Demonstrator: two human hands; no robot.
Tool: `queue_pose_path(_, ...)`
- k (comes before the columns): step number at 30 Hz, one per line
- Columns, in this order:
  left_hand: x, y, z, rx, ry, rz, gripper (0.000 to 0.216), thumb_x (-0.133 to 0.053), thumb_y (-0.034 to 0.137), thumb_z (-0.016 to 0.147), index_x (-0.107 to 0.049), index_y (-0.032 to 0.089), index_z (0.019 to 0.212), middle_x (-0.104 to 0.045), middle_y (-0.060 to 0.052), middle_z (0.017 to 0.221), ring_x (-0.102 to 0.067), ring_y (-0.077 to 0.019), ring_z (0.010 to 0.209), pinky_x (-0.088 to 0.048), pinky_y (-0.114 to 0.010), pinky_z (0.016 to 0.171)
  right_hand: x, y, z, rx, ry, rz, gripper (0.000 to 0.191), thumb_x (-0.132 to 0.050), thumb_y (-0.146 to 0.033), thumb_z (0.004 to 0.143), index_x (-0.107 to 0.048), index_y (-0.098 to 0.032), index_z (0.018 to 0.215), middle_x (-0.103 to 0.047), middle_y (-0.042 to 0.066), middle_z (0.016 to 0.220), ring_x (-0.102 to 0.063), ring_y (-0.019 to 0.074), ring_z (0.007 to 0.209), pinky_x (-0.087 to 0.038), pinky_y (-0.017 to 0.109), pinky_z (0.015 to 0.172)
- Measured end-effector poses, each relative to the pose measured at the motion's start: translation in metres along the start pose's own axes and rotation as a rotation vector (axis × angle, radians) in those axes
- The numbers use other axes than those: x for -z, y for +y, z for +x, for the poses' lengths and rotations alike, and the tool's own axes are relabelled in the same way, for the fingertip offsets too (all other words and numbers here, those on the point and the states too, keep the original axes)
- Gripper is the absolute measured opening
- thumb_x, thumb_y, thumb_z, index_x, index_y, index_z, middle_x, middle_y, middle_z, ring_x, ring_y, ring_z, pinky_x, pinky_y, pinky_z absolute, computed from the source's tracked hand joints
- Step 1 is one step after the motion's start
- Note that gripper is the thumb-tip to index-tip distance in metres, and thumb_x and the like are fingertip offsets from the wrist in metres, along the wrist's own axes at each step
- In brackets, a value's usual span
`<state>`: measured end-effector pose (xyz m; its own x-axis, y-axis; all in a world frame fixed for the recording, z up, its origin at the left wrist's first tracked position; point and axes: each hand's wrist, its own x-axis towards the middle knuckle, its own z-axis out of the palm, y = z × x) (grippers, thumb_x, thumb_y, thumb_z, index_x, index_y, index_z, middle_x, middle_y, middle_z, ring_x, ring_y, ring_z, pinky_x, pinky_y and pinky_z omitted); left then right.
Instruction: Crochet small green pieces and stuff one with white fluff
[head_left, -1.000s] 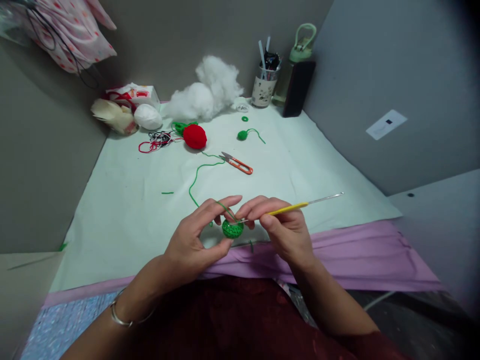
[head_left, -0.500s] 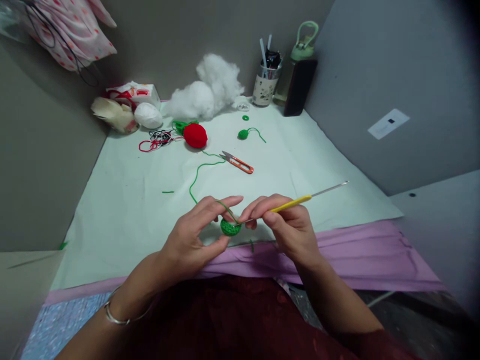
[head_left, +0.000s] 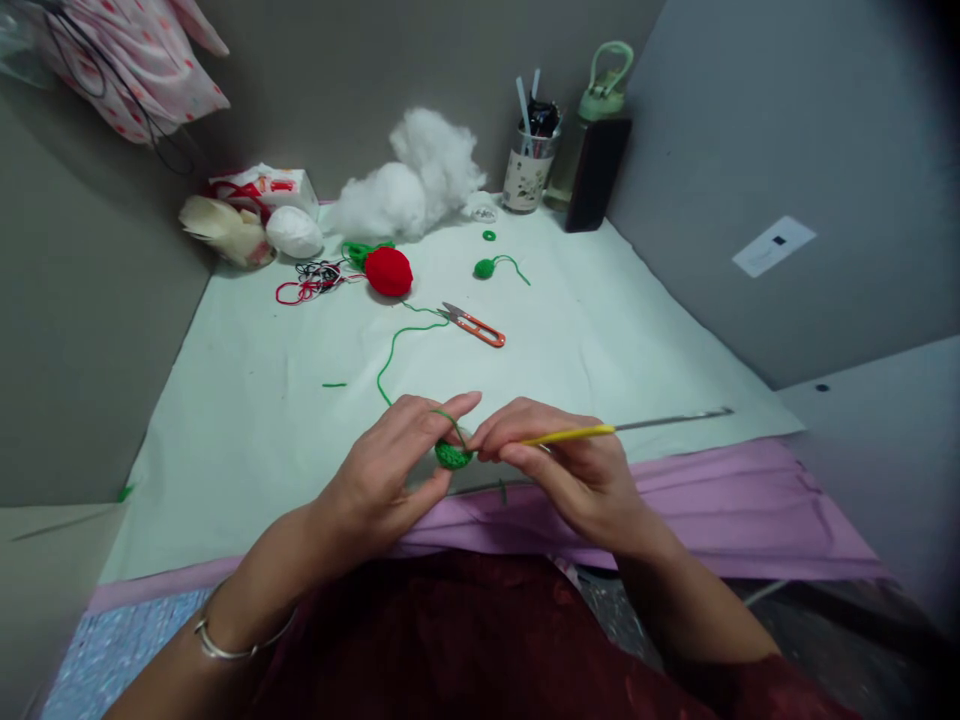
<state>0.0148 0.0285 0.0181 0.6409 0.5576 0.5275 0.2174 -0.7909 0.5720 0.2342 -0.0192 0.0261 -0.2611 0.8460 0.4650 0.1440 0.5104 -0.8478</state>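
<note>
My left hand (head_left: 397, 465) pinches a small round green crochet piece (head_left: 453, 456) between thumb and fingers. Green yarn (head_left: 388, 365) loops over its index finger and trails back across the table. In my right hand (head_left: 570, 465) is a crochet hook (head_left: 570, 435) with a yellow handle, gripped between thumb and fingers. The hook's working tip is at the edge of the green piece, hidden by my fingertips; its other metal end points right. Beyond my hands lie orange-handled thread snips (head_left: 476, 326) and a red ball (head_left: 388, 272).
A small green crocheted ball (head_left: 484, 269) with a tail and a green ring (head_left: 489, 236) lie farther back. White stuffing (head_left: 412, 185), a cup of pens (head_left: 529, 170), a bottle (head_left: 600, 100) and a dark phone (head_left: 598, 175) stand along the back wall. Tangled yarn (head_left: 315, 280) lies at left.
The crochet hook has swung flatter, its free end lower and farther right. My right-hand fingers have moved slightly left along with it. The green piece stays in my left hand.
</note>
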Motion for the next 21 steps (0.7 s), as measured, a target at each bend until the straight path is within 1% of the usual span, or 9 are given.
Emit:
queue_pose_path(3, -0.002, -0.001, -0.001, -0.041, -0.025, 0.051, 0.068, -0.055, -0.001, 0.089, -0.047, 0.022, 0.153, -0.07, -0.008, 0.108, -0.064, -0.0191, 0.098, -0.057, -0.033, 0.089, 0.002, -0.006, 0.001, 0.036, -0.089, -0.102, 0.016, -0.057, -0.015, 0.102, -0.07, -0.021, 0.108, -0.075, 0.006, 0.097, -0.071, 0.0179, 0.092, -0.06, 0.035, 0.084)
queue_pose_path(6, -0.005, -0.005, -0.003, -0.06, -0.036, 0.088, 0.066, -0.054, 0.0, 0.09, -0.046, 0.019, 0.153, -0.068, -0.009, 0.106, -0.062, -0.0201, 0.097, -0.055, -0.034, 0.09, -0.001, -0.007, 0.001, 0.095, -0.148, -0.308, 0.015, -0.054, -0.016, 0.103, -0.068, -0.02, 0.107, -0.074, 0.007, 0.095, -0.07, 0.018, 0.089, -0.058, 0.032, 0.079)
queue_pose_path(8, -0.008, -0.008, -0.004, -0.048, -0.028, 0.107, 0.064, -0.055, 0.002, 0.092, -0.046, 0.017, 0.153, -0.067, -0.008, 0.102, -0.061, -0.0208, 0.097, -0.055, -0.035, 0.091, -0.005, -0.002, 0.001, 0.149, -0.152, -0.462, 0.015, -0.054, -0.015, 0.102, -0.068, -0.018, 0.107, -0.074, 0.009, 0.098, -0.07, 0.0191, 0.09, -0.058, 0.032, 0.078)
queue_pose_path(10, -0.01, -0.011, -0.005, -0.013, -0.02, 0.104, 0.064, -0.056, 0.004, 0.092, -0.045, 0.017, 0.153, -0.065, -0.007, 0.101, -0.061, -0.0208, 0.096, -0.055, -0.035, 0.09, -0.009, 0.005, 0.0, 0.207, -0.114, -0.552, 0.017, -0.054, -0.013, 0.1, -0.068, -0.018, 0.109, -0.074, 0.011, 0.101, -0.07, 0.0198, 0.092, -0.059, 0.032, 0.079)
queue_pose_path(13, -0.012, -0.012, -0.004, 0.057, 0.012, 0.062, 0.065, -0.06, 0.008, 0.091, -0.046, 0.02, 0.154, -0.064, -0.006, 0.101, -0.062, -0.0197, 0.095, -0.056, -0.035, 0.089, -0.012, 0.015, 0.0, 0.255, -0.023, -0.486, 0.021, -0.056, -0.011, 0.099, -0.069, -0.021, 0.111, -0.076, 0.01, 0.101, -0.072, 0.0192, 0.092, -0.061, 0.032, 0.079)
queue_pose_path(15, -0.013, -0.009, -0.002, 0.12, 0.06, 0.009, 0.068, -0.063, 0.01, 0.089, -0.047, 0.022, 0.154, -0.065, -0.005, 0.099, -0.062, -0.0186, 0.093, -0.056, -0.034, 0.091, -0.012, 0.017, -0.001, 0.27, 0.044, -0.366, 0.021, -0.057, -0.013, 0.1, -0.07, -0.023, 0.113, -0.077, 0.009, 0.102, -0.074, 0.0193, 0.094, -0.063, 0.033, 0.079)
queue_pose_path(17, -0.016, -0.005, -0.001, 0.198, 0.119, -0.064, 0.07, -0.066, 0.011, 0.087, -0.048, 0.023, 0.153, -0.065, -0.003, 0.098, -0.062, -0.0175, 0.091, -0.056, -0.034, 0.091, -0.013, 0.016, -0.004, 0.282, 0.104, -0.33, 0.022, -0.059, -0.014, 0.099, -0.071, -0.025, 0.114, -0.078, 0.009, 0.106, -0.075, 0.0201, 0.097, -0.065, 0.035, 0.081)
queue_pose_path(19, -0.019, -0.001, -0.002, 0.288, 0.171, -0.142, 0.071, -0.069, 0.012, 0.086, -0.049, 0.024, 0.153, -0.066, -0.003, 0.098, -0.062, -0.0171, 0.09, -0.055, -0.033, 0.09, -0.015, 0.015, -0.007, 0.241, 0.148, -0.382, 0.021, -0.063, -0.015, 0.098, -0.073, -0.028, 0.111, -0.079, 0.008, 0.11, -0.076, 0.0214, 0.1, -0.066, 0.038, 0.084)
queue_pose_path(21, -0.024, 0.002, -0.004, 0.362, 0.215, -0.211, 0.073, -0.072, 0.014, 0.086, -0.049, 0.025, 0.154, -0.067, -0.004, 0.1, -0.061, -0.0171, 0.091, -0.055, -0.032, 0.089, -0.018, 0.016, -0.009, 0.157, 0.151, -0.394, 0.018, -0.068, -0.018, 0.095, -0.075, -0.031, 0.106, -0.08, 0.007, 0.108, -0.076, 0.0234, 0.1, -0.066, 0.041, 0.086)
